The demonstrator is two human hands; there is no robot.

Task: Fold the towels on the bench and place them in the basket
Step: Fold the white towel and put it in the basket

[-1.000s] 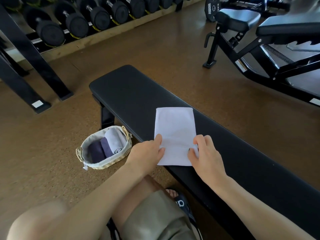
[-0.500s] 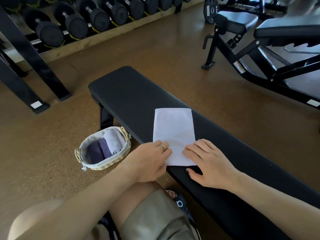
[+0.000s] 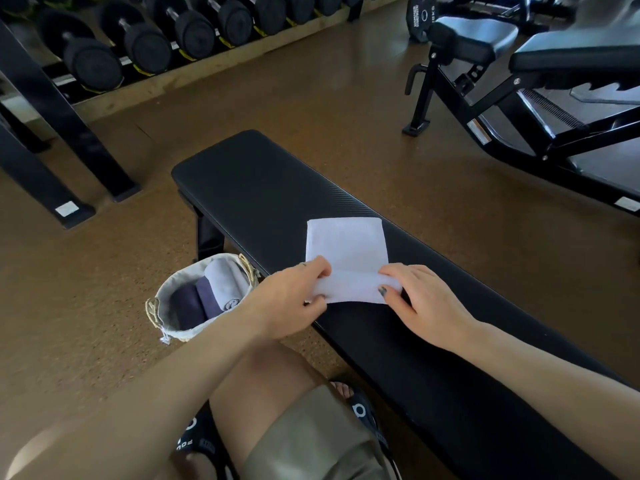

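- Nearest, two hands: the left hand [image 3: 289, 299] and right hand [image 3: 420, 303] each pinch the near edge of one white towel [image 3: 346, 251], folded over on the black bench [image 3: 249, 188].
- Beside it on the floor, one basket [image 3: 166, 306] holds three rolled towels [image 3: 221, 289].
- Farthest, one dumbbell rack [image 3: 138, 39].

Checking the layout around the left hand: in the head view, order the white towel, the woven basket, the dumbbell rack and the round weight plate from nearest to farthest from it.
1. White towel, on the black bench, gripped at its near edge by the left hand.
2. Woven basket, on the floor to the hand's left.
3. Dumbbell rack, far back left.
4. Round weight plate, far back right.
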